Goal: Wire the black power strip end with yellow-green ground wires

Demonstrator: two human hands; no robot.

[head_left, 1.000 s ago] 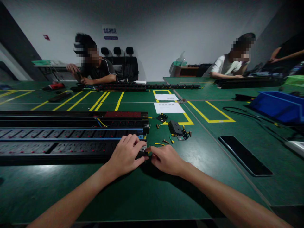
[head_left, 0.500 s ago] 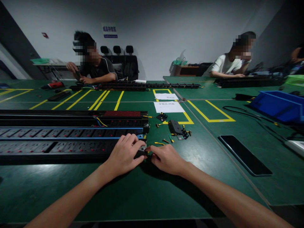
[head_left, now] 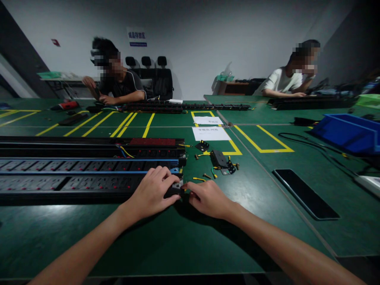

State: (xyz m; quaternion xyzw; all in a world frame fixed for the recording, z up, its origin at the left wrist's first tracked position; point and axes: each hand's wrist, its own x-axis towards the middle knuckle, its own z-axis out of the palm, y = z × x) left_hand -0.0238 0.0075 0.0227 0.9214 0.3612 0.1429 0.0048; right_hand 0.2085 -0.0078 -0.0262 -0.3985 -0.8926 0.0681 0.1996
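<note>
Wall (head_left: 190,51): dim grey out there, palest low down, sinking into murk along the top and far right.
Green tabletop (head_left: 154,245): two soft glare patches, one near left, one beside the right hand (head_left: 209,200), suggesting light from above.
Right forearm (head_left: 267,233): a broad dark shadow along its near side.
Socket strip (head_left: 97,183): black on dark, detail going soft leftward.
Blue bin (head_left: 353,132): stretched by the wide lens at the right.
Wall sign (head_left: 137,35): small print blurred.

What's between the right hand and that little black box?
A yellow wire, a small brown piece and a green-yellow wire lie on the table there, as the head view shows.
</note>
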